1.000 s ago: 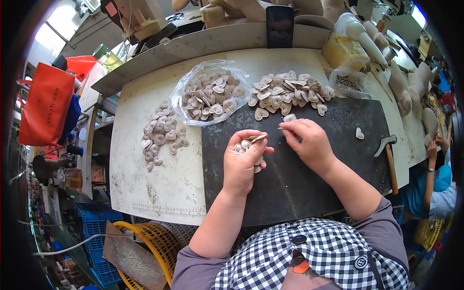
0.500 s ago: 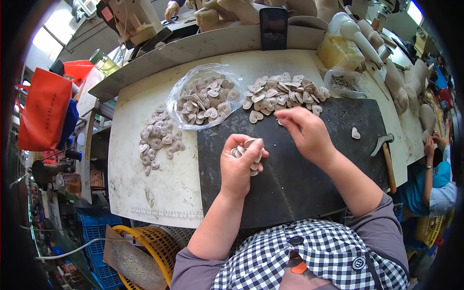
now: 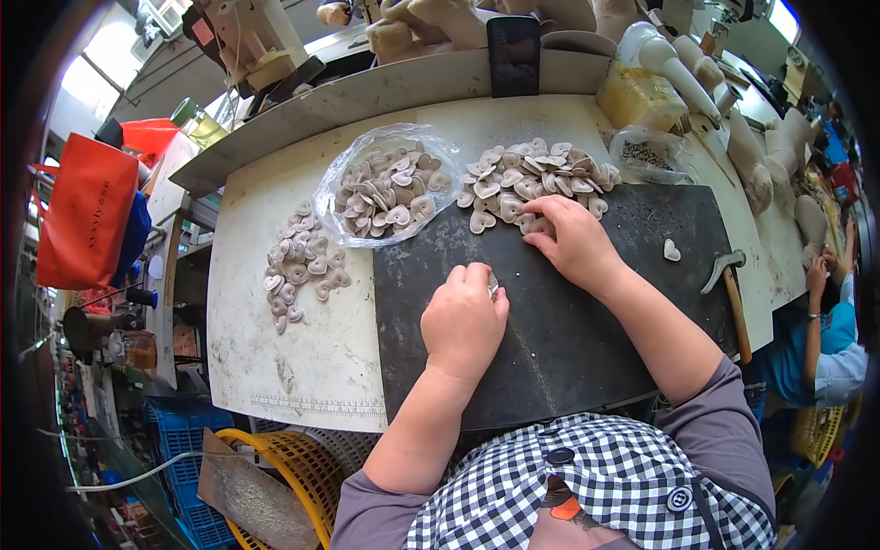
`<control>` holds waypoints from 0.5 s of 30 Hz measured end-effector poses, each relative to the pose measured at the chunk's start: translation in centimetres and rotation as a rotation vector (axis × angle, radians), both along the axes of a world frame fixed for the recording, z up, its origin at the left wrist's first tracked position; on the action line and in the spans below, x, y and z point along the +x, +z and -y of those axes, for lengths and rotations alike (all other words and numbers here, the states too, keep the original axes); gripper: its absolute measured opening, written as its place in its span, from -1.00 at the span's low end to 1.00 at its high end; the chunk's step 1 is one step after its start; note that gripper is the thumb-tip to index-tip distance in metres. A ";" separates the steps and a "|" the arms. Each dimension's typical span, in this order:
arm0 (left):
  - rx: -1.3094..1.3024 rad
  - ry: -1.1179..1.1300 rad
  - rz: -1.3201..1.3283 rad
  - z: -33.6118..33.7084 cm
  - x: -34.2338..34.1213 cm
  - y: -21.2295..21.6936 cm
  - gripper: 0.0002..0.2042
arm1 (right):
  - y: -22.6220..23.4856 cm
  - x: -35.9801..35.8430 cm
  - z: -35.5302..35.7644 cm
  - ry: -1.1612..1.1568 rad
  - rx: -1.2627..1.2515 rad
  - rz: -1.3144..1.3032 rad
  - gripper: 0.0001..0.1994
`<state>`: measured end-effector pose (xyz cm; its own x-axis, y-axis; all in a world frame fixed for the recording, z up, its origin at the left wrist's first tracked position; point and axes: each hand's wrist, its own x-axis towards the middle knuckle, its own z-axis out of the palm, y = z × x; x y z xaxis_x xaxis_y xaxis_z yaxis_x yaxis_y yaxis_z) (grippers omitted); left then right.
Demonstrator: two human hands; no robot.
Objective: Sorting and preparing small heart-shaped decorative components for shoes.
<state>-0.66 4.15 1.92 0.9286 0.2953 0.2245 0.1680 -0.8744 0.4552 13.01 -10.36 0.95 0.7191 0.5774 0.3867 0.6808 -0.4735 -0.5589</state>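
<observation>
left hand (image 3: pixel 464 319): curled into a loose fist, back of hand up, resting on the dark mat (image 3: pixel 559 348). Fingertips pinch a small stack of heart pieces (image 3: pixel 492 282); only an edge of the stack shows past the knuckles.
left forearm: comes up from the lower edge, angled slightly right, wrist straight.
right hand (image 3: pixel 573 243): palm down, fingers stretched forward and slightly spread, tips touching the near edge of the loose heart pile (image 3: pixel 532 179). Can't tell if it has one pinched; fingertips are buried among the pieces.
right forearm: runs diagonally from lower right, sleeve ends past the elbow, arm lies across the mat.
hands relative: near each other, not touching; right sits further forward and to the right.
loose heart pile: pale heart-shaped pieces, at the far edge of the mat, partly on the white bench (image 3: pixel 302 348).
plastic bag (image 3: pixel 385 188): clear, open, full of the same hearts, just left of the pile.
third heap (image 3: pixel 298 270): hearts spread on the bench, left of the mat, well apart from both hands.
single heart (image 3: pixel 672 249): alone on the mat, right of the right hand.
hammer (image 3: pixel 731 293): at the mat's right edge, handle toward the person.
</observation>
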 end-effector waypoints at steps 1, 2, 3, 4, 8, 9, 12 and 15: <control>-0.056 0.030 0.005 -0.1 0.1 0.3 -0.76 | 0.1 0.3 -0.1 0.001 -0.012 -0.056 -0.77; -0.110 0.061 0.010 -0.3 0.2 0.5 -0.78 | 0.2 0.5 -0.3 0.005 -0.022 -0.111 -0.77; -0.106 0.058 0.013 -0.6 0.1 0.3 -0.78 | 0.5 0.4 -0.2 0.002 -0.018 -0.108 -0.77; -0.146 0.032 0.103 -0.9 0.0 -0.2 -0.78 | 0.9 0.2 -0.1 -0.011 0.006 -0.177 -0.76; -0.789 -0.049 0.050 -1.6 -0.1 -1.0 -0.75 | 0.6 -0.7 0.6 0.048 0.143 -0.625 -0.72; -0.787 -0.047 0.052 -1.4 0.0 -1.0 -0.75 | 0.4 -1.3 0.7 0.086 0.238 -0.744 -0.71; -1.054 -0.032 0.137 -0.6 0.2 -1.1 -0.73 | 0.7 -3.9 0.6 0.123 0.476 -1.049 -0.75; -1.164 -0.144 0.076 -0.3 0.2 -0.9 -0.62 | -0.9 -5.4 0.2 0.097 0.808 -1.198 -0.82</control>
